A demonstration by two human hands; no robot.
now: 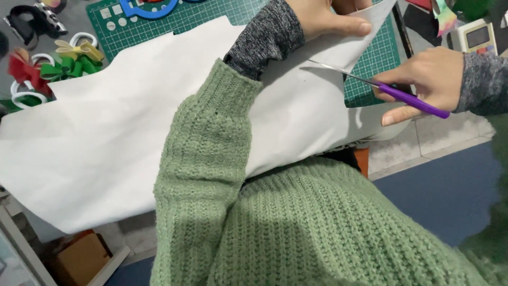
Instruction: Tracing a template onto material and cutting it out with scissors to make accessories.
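Scissors with purple handles (394,94), gripped by right hand (431,79), bite large plain white paper sheet (106,143); left hand (323,18) pinches its edge.

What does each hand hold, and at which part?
Left hand pinches the white sheet near its upper edge; right hand holds the scissors by the purple handles.

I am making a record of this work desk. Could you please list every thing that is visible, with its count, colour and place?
white sheet: one, white, across the middle
scissors: one pair, purple handles, right, blades at the sheet's edge
cutting mat: one, green, top
ribbon bows: several, red, green and yellow, top left
cardboard box: one, brown, bottom left
left hand: grips the sheet at the top
right hand: holds the scissors
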